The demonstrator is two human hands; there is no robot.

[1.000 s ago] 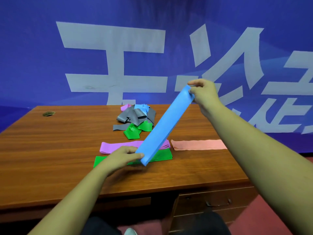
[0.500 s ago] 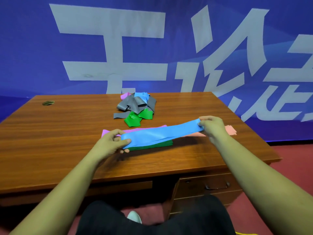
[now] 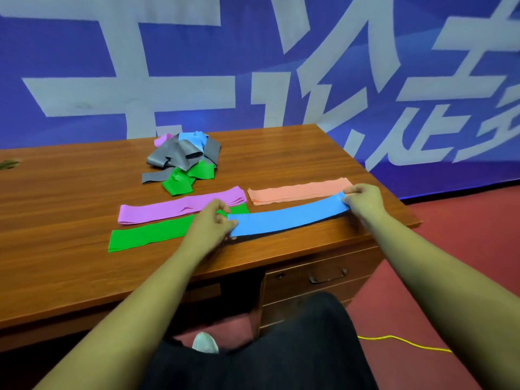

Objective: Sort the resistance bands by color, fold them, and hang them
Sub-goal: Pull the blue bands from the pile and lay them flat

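A folded blue band (image 3: 287,218) stretches low over the front right of the wooden desk (image 3: 70,209), casting a shadow just under it. My left hand (image 3: 213,220) pinches its left end and my right hand (image 3: 363,199) pinches its right end. Flat on the desk lie a folded purple band (image 3: 174,208), a folded green band (image 3: 146,235) in front of it, and a folded pink band (image 3: 298,191) behind the blue one. A loose heap of grey, green, blue and purple bands (image 3: 184,160) sits further back.
The desk's right edge runs just past my right hand, with a drawer handle (image 3: 327,275) below the front edge. A blue banner (image 3: 253,66) with white characters covers the wall behind. A yellow cord (image 3: 408,343) lies on the red floor.
Both hands have lowered the blue band from a steep tilt in the air to nearly level just above the desk, shifting it right, in front of the pink band.
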